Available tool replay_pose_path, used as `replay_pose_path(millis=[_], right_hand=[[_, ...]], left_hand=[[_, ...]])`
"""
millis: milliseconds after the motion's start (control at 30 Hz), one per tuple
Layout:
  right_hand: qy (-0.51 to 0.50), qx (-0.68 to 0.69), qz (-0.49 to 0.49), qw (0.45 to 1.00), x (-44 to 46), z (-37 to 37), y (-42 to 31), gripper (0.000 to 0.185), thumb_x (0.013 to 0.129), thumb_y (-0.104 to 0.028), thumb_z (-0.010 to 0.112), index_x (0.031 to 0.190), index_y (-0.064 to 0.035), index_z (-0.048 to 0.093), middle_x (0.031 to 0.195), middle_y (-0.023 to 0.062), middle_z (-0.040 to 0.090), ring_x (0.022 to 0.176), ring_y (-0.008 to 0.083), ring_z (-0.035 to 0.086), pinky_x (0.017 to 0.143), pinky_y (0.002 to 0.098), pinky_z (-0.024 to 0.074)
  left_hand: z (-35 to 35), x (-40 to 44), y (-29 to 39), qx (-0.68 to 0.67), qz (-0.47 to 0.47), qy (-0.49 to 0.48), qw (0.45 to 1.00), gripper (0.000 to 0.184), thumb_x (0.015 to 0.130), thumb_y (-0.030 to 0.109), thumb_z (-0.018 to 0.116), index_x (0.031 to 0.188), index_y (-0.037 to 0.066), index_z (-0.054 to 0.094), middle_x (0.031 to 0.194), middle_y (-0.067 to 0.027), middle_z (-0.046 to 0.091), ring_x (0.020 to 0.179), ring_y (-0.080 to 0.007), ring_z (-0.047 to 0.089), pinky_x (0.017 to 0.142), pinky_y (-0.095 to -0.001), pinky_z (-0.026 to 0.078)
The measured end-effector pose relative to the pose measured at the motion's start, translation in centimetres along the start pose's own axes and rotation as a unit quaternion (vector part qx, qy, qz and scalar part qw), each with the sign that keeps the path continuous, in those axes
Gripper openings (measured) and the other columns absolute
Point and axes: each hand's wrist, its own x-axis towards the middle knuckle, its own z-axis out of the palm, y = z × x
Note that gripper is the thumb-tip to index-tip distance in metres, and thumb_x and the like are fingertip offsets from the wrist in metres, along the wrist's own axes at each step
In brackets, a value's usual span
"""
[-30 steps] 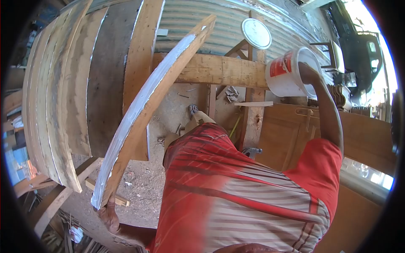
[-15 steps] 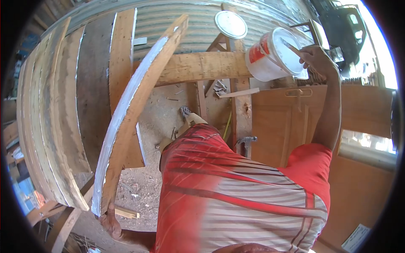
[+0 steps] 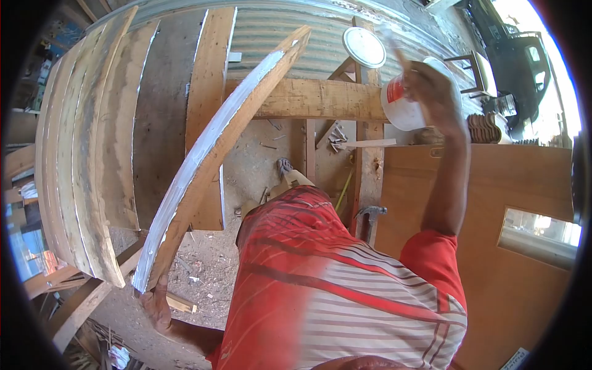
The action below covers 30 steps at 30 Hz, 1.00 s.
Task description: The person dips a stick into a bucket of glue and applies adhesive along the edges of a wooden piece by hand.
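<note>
Left arm low, out sideways; left hand (image 3: 158, 308) clasping near end of white-smeared board (image 3: 206, 154), fingers partly hidden. Board slants away over beam (image 3: 320, 100). Right arm reaching forward, right hand (image 3: 433, 95) closed round blurred thin tool (image 3: 402, 58), before bucket (image 3: 404, 114).

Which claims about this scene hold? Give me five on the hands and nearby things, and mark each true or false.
1. The left hand is at the lower end of the curved board. True.
2. The board's coated strip is red. False: it is white.
3. The right hand is inside the bucket. False: the hand shows outside it, holding a blurred tool.
4. A hammer shows beside the striped shirt. True.
5. The round white disc covers the bucket. False: the disc is apart from it.
</note>
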Motion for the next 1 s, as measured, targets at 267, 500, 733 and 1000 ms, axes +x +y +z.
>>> replay_pose_path(millis=[267, 500, 733, 1000], right_hand=[[-0.078, -0.17, -0.077, 0.979, 12.8, 10.8, 5.4, 0.036, 0.101, -0.021, 0.06, 0.131, -0.0029, 0.07, 0.087, 0.0123, 0.074, 0.079, 0.0194, 0.07, 0.075, 0.0364, 0.0557], [-0.05, -0.303, -0.174, 0.936, 12.7, 13.3, 4.7, 0.034, 0.099, -0.016, 0.063, 0.131, -0.0137, 0.073, 0.095, 0.0176, 0.072, 0.083, 0.0317, 0.071, 0.078, 0.043, 0.0543], [-0.049, -0.3, -0.15, 0.941, 14.8, 12.0, 4.7, 0.032, 0.1, -0.018, 0.061, 0.13, -0.0158, 0.073, 0.1, 0.0199, 0.072, 0.091, 0.0373, 0.07, 0.082, 0.0466, 0.0534], [-0.065, -0.288, -0.16, 0.942, 15.3, 14.0, 4.7, 0.033, 0.1, -0.016, 0.059, 0.131, -0.0134, 0.071, 0.104, 0.0214, 0.072, 0.092, 0.0387, 0.07, 0.083, 0.0484, 0.0529]], left_hand=[[0.5, -1.0, 2.5, 0.026, -0.005, 0.013, 1.0, 0.044, 0.095, 0.013, 0.078, 0.134, -0.001, 0.064, 0.13, -0.0143, 0.064, 0.122, -0.0296, 0.058, 0.106, -0.0446, 0.046], [0.5, -2.0, 0.7, 0.032, 0.026, 0.038, 0.998, 0.04, 0.093, 0.005, 0.077, 0.131, 0.001, 0.066, 0.128, -0.0131, 0.064, 0.117, -0.027, 0.061, 0.1, -0.0408, 0.049], [0.9, -2.3, 0.5, -0.112, 0.001, 0.04, 0.993, 0.047, 0.091, 0.0, 0.077, 0.136, 0.001, 0.064, 0.131, -0.011, 0.064, 0.119, -0.024, 0.059, 0.101, -0.038, 0.049], [0.7, -2.7, 0.5, -0.048, -0.02, 0.053, 0.997, 0.05, 0.089, -0.003, 0.077, 0.137, 0.001, 0.063, 0.136, -0.0131, 0.061, 0.124, -0.0257, 0.058, 0.103, -0.038, 0.052]])
